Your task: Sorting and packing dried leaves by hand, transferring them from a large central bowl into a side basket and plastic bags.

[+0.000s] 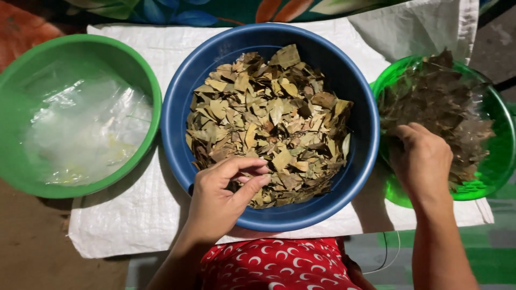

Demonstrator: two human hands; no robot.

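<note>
A: Quick pass from my end. Blue basin (177, 107) sits in the middle on a white woven sheet (113, 220), heaped with dry tan leaves (269, 123). Left hand (223, 196) is over the near rim, fingers (252, 169) curled narrow, pinching at leaves near the heap's front edge. I can't tell how many it actually has.

B: And the right?

A: Right hand (424, 161) is over the clear green bowl (497, 172) on the right, knuckles up, fingers bent down into the darker brown leaves (441, 102) there. Whether it's gripping or letting go, I can't tell; the fingertips are hidden.

B: How far along?

A: My read: sorting is partway. The right bowl holds a fair pile, but the blue basin is still well filled, so most of it looks left. The solid green basin (21, 161) on the left has only crumpled clear plastic (86, 129), no leaves that I can see.

B: Anything blocked?

A: Right bowl's near rim is behind the wrist, and its far side is under white sacking (419, 27). Red patterned cloth (279, 263) at the bottom is cut off. What's under the heap is hidden.
</note>
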